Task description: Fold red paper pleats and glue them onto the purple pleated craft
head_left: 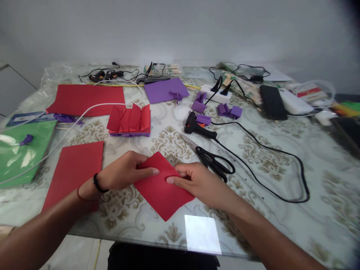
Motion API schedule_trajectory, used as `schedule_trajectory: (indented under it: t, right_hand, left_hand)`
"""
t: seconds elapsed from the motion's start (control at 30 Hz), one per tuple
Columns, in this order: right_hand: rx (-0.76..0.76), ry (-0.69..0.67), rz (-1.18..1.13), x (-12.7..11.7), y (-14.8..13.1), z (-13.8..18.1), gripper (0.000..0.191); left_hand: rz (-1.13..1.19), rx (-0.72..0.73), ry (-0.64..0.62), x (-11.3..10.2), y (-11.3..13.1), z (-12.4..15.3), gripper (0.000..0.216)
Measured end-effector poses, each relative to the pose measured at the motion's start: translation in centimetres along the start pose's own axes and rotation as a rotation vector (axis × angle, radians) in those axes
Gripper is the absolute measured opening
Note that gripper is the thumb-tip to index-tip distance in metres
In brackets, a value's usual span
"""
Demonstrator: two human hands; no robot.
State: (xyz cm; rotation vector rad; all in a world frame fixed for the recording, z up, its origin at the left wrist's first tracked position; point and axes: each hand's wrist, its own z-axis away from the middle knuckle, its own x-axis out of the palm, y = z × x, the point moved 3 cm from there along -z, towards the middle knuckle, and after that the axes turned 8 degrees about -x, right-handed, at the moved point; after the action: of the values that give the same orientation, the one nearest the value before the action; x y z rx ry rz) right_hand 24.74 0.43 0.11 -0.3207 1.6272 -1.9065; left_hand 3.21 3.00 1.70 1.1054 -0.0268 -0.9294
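Observation:
Between my two hands is a square of red paper (165, 198), turned so one corner points toward me. My left hand (123, 170) grips its left side, thumb on top and the fingers mostly hidden beneath. On the right side, my right hand (197, 182) pinches the sheet with its thumb on the upper face. Black-handled scissors (209, 155) lie just beyond my right hand. A black glue gun (198, 127) rests past the scissors. A stack of folded red paper pieces (129, 120) sits beyond my left hand, with purple ones under it.
Red sheets (75, 165) lie left of my hands, beside a green paper pack (25, 150). Purple paper (165, 90) and a white power strip (215, 93) are farther back. The glue gun's black cord (300, 165) loops across the right; a phone (272, 101) lies behind it.

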Motion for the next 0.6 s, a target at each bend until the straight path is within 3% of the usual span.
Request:
schedule_trajectory:
  t: [0.2, 0.6]
  right_hand:
    - [-0.042, -0.040, 0.099, -0.51, 0.01, -0.18, 0.037]
    - [-0.019, 0.024, 0.068, -0.17, 0.14, -0.17, 0.038]
  left_hand:
    - [0.001, 0.005, -0.034, -0.06, -0.01, -0.06, 0.045]
    - [-0.094, 0.003, 0.077, -0.46, 0.14, -0.14, 0.049]
